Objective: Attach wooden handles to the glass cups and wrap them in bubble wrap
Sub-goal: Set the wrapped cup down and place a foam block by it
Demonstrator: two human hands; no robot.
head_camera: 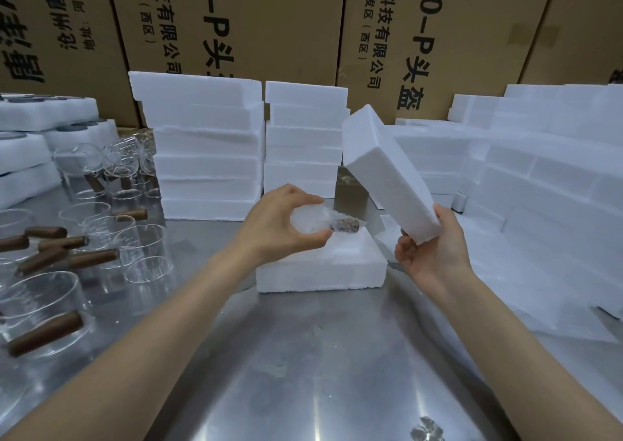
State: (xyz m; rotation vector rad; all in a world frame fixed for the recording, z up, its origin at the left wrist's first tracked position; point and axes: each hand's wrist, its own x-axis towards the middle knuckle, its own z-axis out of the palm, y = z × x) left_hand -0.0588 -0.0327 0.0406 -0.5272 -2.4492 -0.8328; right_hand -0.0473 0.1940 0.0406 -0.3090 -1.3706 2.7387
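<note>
My left hand (286,224) grips a glass cup wrapped in bubble wrap (312,221), its wooden handle showing through the wrap, just above a white foam box base (323,272) on the steel table. My right hand (428,251) holds a white foam lid (387,174) by its near end, tilted up to the right of the base. Several bare glass cups with wooden handles (43,319) stand at the left.
Stacks of white foam boxes (209,150) rise behind the base and a large pile (539,187) fills the right side. Foam trays (27,157) lie at the far left. Cardboard cartons (269,22) wall off the back. The steel table (303,373) reaches the near edge.
</note>
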